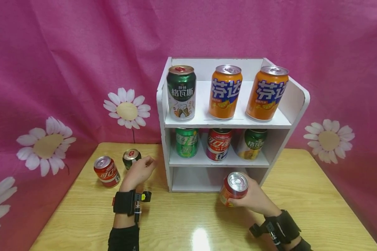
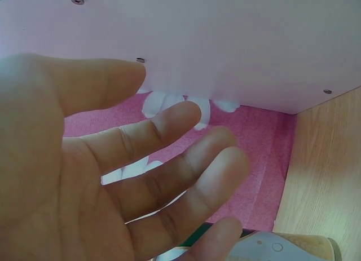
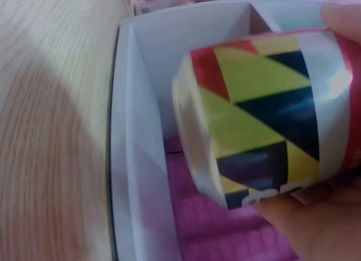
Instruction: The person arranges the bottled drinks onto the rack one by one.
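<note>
My right hand (image 1: 253,198) grips a red soda can (image 1: 234,190) at the front of the lowest level of a white three-level shelf (image 1: 188,179). In the right wrist view the can (image 3: 265,114) shows yellow and black triangles and lies across the shelf opening. My left hand (image 1: 140,173) hovers left of the shelf, holding nothing. Its loosely bent fingers (image 2: 169,125) spread apart in the left wrist view. Just behind it stands a dark green can (image 1: 131,157), partly hidden, with a red cola can (image 1: 107,172) to the left.
On the top shelf stand a green-and-white can (image 1: 181,92) and two orange cans (image 1: 225,92) (image 1: 267,93). The middle shelf holds a light green can (image 1: 186,143), a red can (image 1: 219,144) and a dark green can (image 1: 252,143). A pink curtain (image 1: 81,52) hangs behind the wooden table (image 1: 176,223).
</note>
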Available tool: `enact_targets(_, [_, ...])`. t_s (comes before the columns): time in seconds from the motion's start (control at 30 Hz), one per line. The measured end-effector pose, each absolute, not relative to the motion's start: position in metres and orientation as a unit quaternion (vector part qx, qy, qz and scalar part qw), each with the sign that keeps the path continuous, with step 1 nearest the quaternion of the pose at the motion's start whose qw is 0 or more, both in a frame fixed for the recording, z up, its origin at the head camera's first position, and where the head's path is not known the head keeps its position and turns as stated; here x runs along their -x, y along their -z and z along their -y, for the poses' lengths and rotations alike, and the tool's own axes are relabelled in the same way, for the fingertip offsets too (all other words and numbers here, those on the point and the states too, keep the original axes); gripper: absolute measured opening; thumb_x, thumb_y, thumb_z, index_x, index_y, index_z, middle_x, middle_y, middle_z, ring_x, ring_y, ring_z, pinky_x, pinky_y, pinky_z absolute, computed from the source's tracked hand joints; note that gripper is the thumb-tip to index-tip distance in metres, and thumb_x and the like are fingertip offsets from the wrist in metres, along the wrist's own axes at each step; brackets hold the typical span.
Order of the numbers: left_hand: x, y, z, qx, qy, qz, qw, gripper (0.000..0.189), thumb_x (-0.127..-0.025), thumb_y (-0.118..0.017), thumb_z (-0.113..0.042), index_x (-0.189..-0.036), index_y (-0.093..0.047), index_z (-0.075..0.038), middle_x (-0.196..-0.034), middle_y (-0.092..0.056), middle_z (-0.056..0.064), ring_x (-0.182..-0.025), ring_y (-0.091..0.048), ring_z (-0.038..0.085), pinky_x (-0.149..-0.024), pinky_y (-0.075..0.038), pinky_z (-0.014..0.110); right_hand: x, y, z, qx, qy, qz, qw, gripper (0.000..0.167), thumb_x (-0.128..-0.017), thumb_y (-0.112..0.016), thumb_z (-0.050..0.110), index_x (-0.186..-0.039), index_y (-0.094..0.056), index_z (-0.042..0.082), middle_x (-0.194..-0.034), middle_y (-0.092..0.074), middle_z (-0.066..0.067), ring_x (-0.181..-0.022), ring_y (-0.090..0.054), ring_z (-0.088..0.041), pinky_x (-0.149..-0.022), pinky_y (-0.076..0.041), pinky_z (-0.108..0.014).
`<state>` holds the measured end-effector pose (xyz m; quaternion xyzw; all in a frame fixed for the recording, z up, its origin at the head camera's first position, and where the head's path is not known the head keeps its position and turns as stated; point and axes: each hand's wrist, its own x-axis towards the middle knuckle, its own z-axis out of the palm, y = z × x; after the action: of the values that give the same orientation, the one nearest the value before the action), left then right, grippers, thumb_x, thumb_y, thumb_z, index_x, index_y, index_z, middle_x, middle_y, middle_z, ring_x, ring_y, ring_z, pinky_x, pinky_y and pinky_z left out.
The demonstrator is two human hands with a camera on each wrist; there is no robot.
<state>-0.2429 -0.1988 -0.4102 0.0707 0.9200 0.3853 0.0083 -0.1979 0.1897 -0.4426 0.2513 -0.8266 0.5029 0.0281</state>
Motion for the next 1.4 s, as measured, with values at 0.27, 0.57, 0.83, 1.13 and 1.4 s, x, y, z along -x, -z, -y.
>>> enact_targets(0.27, [0.243, 0.409, 0.2, -0.071, -0.386, -0.92, 0.008, 0.029, -0.099, -0.048, -0.03, -0.108, -0.062, -0.005, -0.098, -0.063, 0.008, -0.076, -0.052, 0.02, -0.065, -0.041, 0.034, 0.217, 0.455, -0.172, -0.22, -0.518, 0.826, 0.017, 0.067, -0.067, -0.086, 0.014, -0.124, -0.051, 0.006, -0.11, -0.061, -0.007, -0.1, -0.059, -0.021, -0.086, -0.048, -0.034])
enact_targets(0.57, [0.245, 0.411, 0.2, -0.077, -0.384, -0.92, 0.002, 0.03, -0.099, -0.049, -0.028, -0.111, -0.062, -0.003, -0.103, -0.064, 0.011, -0.075, -0.053, 0.019, -0.065, -0.042, 0.034, 0.232, 0.464, -0.151, -0.206, -0.534, 0.82, -0.013, 0.066, -0.068, -0.085, 0.014, -0.122, -0.05, 0.0, -0.108, -0.061, -0.01, -0.097, -0.06, -0.021, -0.084, -0.048, -0.032])
enact_targets(0.83, [0.244, 0.412, 0.201, -0.077, -0.393, -0.916, 0.006, 0.033, -0.1, -0.048, -0.03, -0.113, -0.061, -0.002, -0.102, -0.064, 0.01, -0.073, -0.052, 0.019, -0.063, -0.041, 0.033, 0.24, 0.469, -0.136, -0.173, -0.54, 0.823, -0.023, 0.061, -0.069, -0.083, 0.014, -0.118, -0.051, -0.003, -0.104, -0.062, -0.011, -0.092, -0.06, -0.021, -0.081, -0.048, -0.035])
enact_targets(1.13, [0.245, 0.413, 0.2, -0.072, -0.39, -0.918, 0.006, 0.034, -0.099, -0.049, -0.032, -0.112, -0.062, -0.003, -0.102, -0.064, 0.01, -0.075, -0.053, 0.019, -0.063, -0.041, 0.033, 0.246, 0.472, -0.125, -0.159, -0.541, 0.825, -0.025, 0.064, -0.069, -0.083, 0.013, -0.12, -0.049, -0.004, -0.106, -0.06, -0.013, -0.094, -0.059, -0.023, -0.083, -0.047, -0.037])
enact_targets(1.4, [0.246, 0.413, 0.201, -0.072, -0.387, -0.919, 0.005, 0.035, -0.099, -0.048, -0.035, -0.109, -0.063, -0.004, -0.102, -0.065, 0.01, -0.076, -0.054, 0.019, -0.067, -0.042, 0.035, 0.232, 0.443, -0.115, -0.153, -0.534, 0.831, -0.025, 0.06, -0.071, -0.079, 0.003, -0.121, -0.048, -0.009, -0.107, -0.06, -0.016, -0.097, -0.059, -0.027, -0.085, -0.047, -0.037])
